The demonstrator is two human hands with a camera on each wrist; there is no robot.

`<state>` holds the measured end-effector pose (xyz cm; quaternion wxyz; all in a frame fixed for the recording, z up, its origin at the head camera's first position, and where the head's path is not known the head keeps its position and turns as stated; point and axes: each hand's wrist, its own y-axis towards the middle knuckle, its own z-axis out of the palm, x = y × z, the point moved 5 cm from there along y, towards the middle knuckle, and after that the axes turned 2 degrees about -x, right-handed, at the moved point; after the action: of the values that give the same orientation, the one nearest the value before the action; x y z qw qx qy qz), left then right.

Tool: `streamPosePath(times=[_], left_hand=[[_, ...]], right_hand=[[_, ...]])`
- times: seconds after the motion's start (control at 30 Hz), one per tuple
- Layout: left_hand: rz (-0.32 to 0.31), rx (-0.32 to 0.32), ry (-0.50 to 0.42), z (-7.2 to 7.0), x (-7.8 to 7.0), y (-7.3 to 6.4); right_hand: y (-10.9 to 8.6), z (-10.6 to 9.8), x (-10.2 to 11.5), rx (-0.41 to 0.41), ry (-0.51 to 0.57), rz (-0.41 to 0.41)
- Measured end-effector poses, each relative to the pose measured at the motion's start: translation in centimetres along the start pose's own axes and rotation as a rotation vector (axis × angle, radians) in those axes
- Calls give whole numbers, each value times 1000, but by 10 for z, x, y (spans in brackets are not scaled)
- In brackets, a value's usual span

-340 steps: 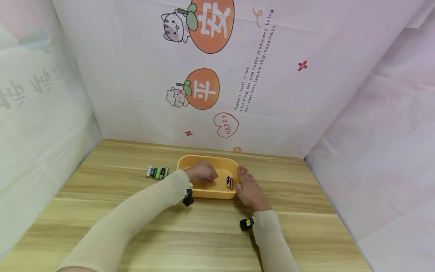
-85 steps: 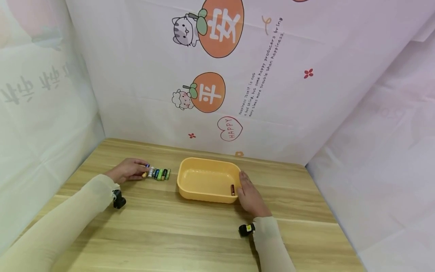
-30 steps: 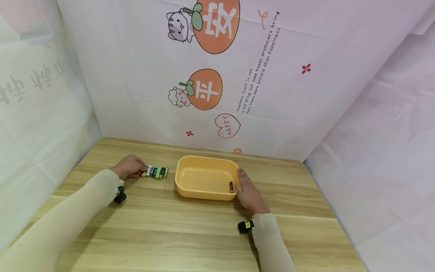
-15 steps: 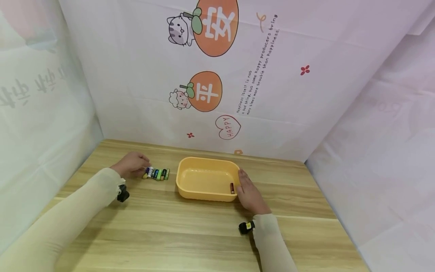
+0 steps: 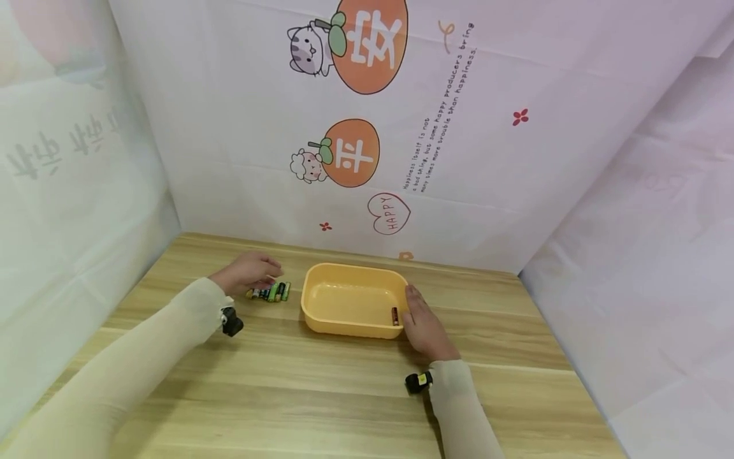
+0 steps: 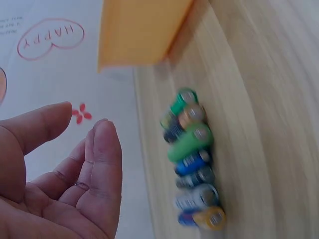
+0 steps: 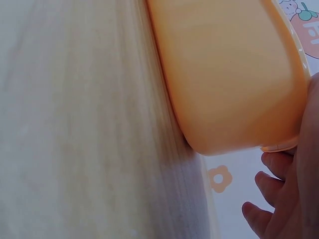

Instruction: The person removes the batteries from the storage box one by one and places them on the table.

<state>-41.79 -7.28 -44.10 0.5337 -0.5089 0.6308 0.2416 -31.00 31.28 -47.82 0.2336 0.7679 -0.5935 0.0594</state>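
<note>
My left hand (image 5: 250, 269) hovers over a row of batteries (image 5: 272, 292). In the left wrist view the thumb and fingers of that hand (image 6: 75, 169) are apart with nothing between them. Several batteries (image 6: 192, 159), green, blue, white and yellow-ended, lie side by side on the table. My right hand (image 5: 425, 325) rests with fairly straight fingers against the right end of a yellow plastic bin (image 5: 355, 330). Inside the bin, near that end, lies one dark reddish battery (image 5: 394, 316). The right wrist view shows fingers (image 7: 271, 186) at the bin's rim.
The wooden table (image 5: 321, 395) meets a printed white cloth wall (image 5: 459, 229) behind the bin. Further cloth walls stand at the left (image 5: 74, 191) and right (image 5: 642, 268). The bin stands just right of the battery row.
Two batteries lay in the bin earlier; one remains there. A blue-and-yellow battery now lies at the row's left end, released by my left hand, which has moved right. My right hand stays put.
</note>
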Motion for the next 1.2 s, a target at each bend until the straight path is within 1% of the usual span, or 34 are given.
streamPosePath(times=[0.1, 0.27, 0.37, 0.53, 0.73, 0.93, 1.2], left_hand=[[-11, -4, -5, 9, -9, 3], [-38, 12, -72, 29, -21, 10], [-37, 22, -94, 40, -28, 12], [-22, 38, -119, 54, -39, 15], [-11, 59, -120, 65, -46, 18], [8, 88, -116, 76, -52, 22], [17, 132, -115, 96, -59, 27]], right_hand=[[0, 0, 0, 8, 8, 13], [1, 0, -1, 25, 4, 21], [2, 0, -1, 30, -10, 21], [2, -1, 0, 5, -48, -6], [3, -4, 2, -6, -121, -36], [2, -7, 4, 16, -206, -13], [1, -7, 6, 53, -252, -6]])
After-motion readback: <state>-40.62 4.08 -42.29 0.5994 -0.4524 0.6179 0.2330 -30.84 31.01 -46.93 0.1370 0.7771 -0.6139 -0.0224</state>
